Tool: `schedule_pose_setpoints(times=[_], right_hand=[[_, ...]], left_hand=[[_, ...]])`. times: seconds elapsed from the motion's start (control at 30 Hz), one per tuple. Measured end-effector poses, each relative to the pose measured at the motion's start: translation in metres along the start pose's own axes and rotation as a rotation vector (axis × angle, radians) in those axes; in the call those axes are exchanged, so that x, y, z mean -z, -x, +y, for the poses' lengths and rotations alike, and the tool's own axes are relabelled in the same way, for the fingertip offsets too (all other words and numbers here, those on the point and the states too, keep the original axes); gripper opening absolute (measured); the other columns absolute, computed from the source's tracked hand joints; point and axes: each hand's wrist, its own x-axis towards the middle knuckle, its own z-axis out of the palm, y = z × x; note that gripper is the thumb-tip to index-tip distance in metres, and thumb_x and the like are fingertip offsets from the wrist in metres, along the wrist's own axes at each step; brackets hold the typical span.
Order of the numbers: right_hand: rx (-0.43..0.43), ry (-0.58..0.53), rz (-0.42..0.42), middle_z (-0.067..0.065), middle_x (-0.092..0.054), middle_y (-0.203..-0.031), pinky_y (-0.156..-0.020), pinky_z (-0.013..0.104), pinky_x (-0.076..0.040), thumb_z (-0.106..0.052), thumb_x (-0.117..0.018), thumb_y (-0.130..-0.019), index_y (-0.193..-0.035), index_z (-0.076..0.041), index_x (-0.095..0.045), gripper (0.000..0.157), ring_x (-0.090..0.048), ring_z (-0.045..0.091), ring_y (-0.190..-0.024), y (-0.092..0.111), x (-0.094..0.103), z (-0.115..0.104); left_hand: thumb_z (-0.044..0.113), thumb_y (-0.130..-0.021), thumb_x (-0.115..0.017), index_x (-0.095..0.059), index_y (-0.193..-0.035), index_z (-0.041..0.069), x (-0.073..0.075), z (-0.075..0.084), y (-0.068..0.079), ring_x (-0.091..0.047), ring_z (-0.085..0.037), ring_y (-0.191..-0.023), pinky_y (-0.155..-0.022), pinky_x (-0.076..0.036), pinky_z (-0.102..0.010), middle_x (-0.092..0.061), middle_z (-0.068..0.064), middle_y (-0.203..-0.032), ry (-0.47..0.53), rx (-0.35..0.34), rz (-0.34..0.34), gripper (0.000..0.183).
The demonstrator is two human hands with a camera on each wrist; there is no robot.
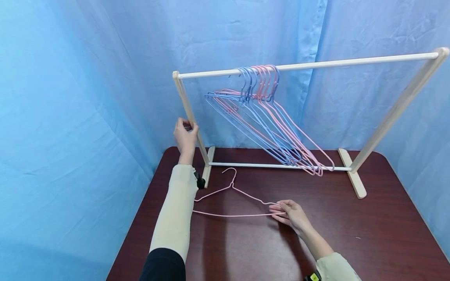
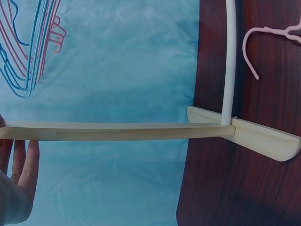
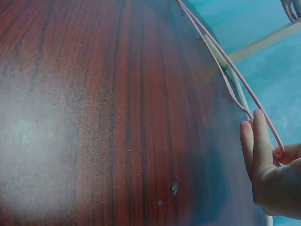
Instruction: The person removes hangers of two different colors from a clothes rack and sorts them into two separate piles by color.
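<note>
My left hand [image 1: 185, 138] holds the left wooden post [image 2: 117, 133] of a clothes rack, partway up. In the left wrist view, part of this hand is cut off at the frame's edge. My right hand [image 1: 292, 214] pinches one end of a pink wire hanger [image 1: 227, 216] low over the table, in front of the rack. The hanger's hook points up and curls left; my left forearm hides its other end. From the right wrist view, the pink hanger [image 3: 230, 60] runs away from my fingertips toward the rack.
Several blue and pink hangers [image 1: 281, 132] hang bunched on the white top rail [image 1: 337, 64], left of its middle. The right post [image 1: 397, 113] stands on a wooden foot [image 1: 353, 175]. Dark red-brown table [image 1: 386, 226] below; blue curtains [image 1: 88, 97] behind and beside.
</note>
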Motion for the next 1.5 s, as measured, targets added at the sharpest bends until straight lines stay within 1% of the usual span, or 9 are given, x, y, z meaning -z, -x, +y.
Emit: schedule_pose_setpoints(times=[0.13,0.23,0.3,0.5,0.63,0.8,1.13,1.37,1.5], right_hand=[[-0.016,0.076,0.007,0.014,-0.074,-0.105,-0.083,0.029,-0.06,-0.009,-0.041,-0.106,-0.125,0.013,-0.036,0.029,-0.073,0.014,-0.089,-0.001,-0.003,0.002],[0.004,0.21,0.012,0.018,-0.071,-0.107,-0.075,0.025,-0.061,-0.004,-0.048,-0.102,-0.129,0.02,-0.037,0.037,-0.072,0.011,-0.083,0.0,-0.004,0.003],[0.067,0.38,0.025,0.023,-0.07,-0.107,-0.071,0.023,-0.06,-0.001,-0.056,-0.097,-0.127,0.022,-0.043,0.04,-0.07,0.009,-0.079,0.001,-0.005,0.004],[0.292,1.018,0.198,0.016,-0.076,-0.093,-0.077,0.03,-0.054,-0.007,-0.08,-0.077,-0.111,0.005,-0.07,0.038,-0.071,0.015,-0.081,0.001,-0.01,0.007],[0.407,1.189,0.215,0.019,-0.073,-0.099,-0.079,0.044,-0.056,-0.005,-0.083,-0.072,-0.109,0.006,-0.071,0.04,-0.073,0.027,-0.083,0.0,-0.012,0.01],[0.49,1.292,0.268,0.015,-0.071,-0.097,-0.073,0.049,-0.055,-0.006,-0.086,-0.07,-0.105,0.001,-0.072,0.038,-0.07,0.023,-0.079,0.0,-0.01,0.015],[0.605,1.413,0.312,0.013,-0.071,-0.094,-0.073,0.051,-0.052,-0.011,-0.089,-0.067,-0.099,-0.002,-0.073,0.037,-0.063,0.035,-0.081,-0.001,-0.006,0.02],[0.557,1.352,0.27,0.013,-0.069,-0.102,-0.079,0.053,-0.052,-0.016,-0.086,-0.074,-0.106,-0.003,-0.072,0.037,-0.065,0.036,-0.092,0.003,-0.008,0.017],[0.556,1.306,0.291,0.016,-0.07,-0.106,-0.082,0.056,-0.053,-0.016,-0.081,-0.08,-0.109,-0.002,-0.071,0.034,-0.068,0.037,-0.098,0.01,-0.002,0.003]], left_hand=[[0.018,-0.095,-0.062,-0.057,-0.102,0.004,-0.001,0.002,-0.001,-0.069,-0.028,-0.101,-0.086,-0.058,-0.04,-0.063,-0.016,-0.108,0.002,-0.002,-0.003,0.017],[0.018,-0.095,-0.061,-0.057,-0.102,0.003,-0.002,0.003,-0.001,-0.069,-0.028,-0.101,-0.086,-0.058,-0.04,-0.063,-0.016,-0.109,0.007,0.002,-0.007,0.017],[0.018,-0.095,-0.061,-0.057,-0.102,0.003,-0.002,0.004,-0.001,-0.069,-0.028,-0.101,-0.087,-0.058,-0.041,-0.063,-0.016,-0.109,0.009,0.007,-0.008,0.017],[0.019,-0.096,-0.061,-0.056,-0.102,0.004,-0.001,0.003,-0.002,-0.069,-0.028,-0.103,-0.087,-0.058,-0.041,-0.063,-0.015,-0.11,0.007,0.015,-0.012,0.017],[0.019,-0.096,-0.061,-0.055,-0.102,0.004,-0.001,0.002,-0.001,-0.068,-0.029,-0.103,-0.088,-0.058,-0.041,-0.062,-0.016,-0.11,0.0,0.016,-0.017,0.017],[0.018,-0.097,-0.061,-0.055,-0.102,0.004,-0.003,0.003,0.003,-0.068,-0.029,-0.104,-0.088,-0.058,-0.041,-0.062,-0.016,-0.11,-0.009,0.028,-0.02,0.016],[0.021,-0.097,-0.061,-0.055,-0.103,0.005,-0.008,0.011,0.005,-0.067,-0.029,-0.103,-0.088,-0.056,-0.043,-0.062,-0.016,-0.111,-0.051,0.021,-0.072,0.018],[0.021,-0.097,-0.062,-0.056,-0.103,0.006,0.005,0.008,0.003,-0.067,-0.029,-0.102,-0.088,-0.056,-0.045,-0.063,-0.015,-0.111,-0.071,0.04,-0.059,0.018],[0.021,-0.097,-0.061,-0.055,-0.104,0.005,0.01,0.008,0.001,-0.067,-0.03,-0.103,-0.089,-0.056,-0.045,-0.063,-0.015,-0.111,-0.089,0.037,-0.07,0.018]])
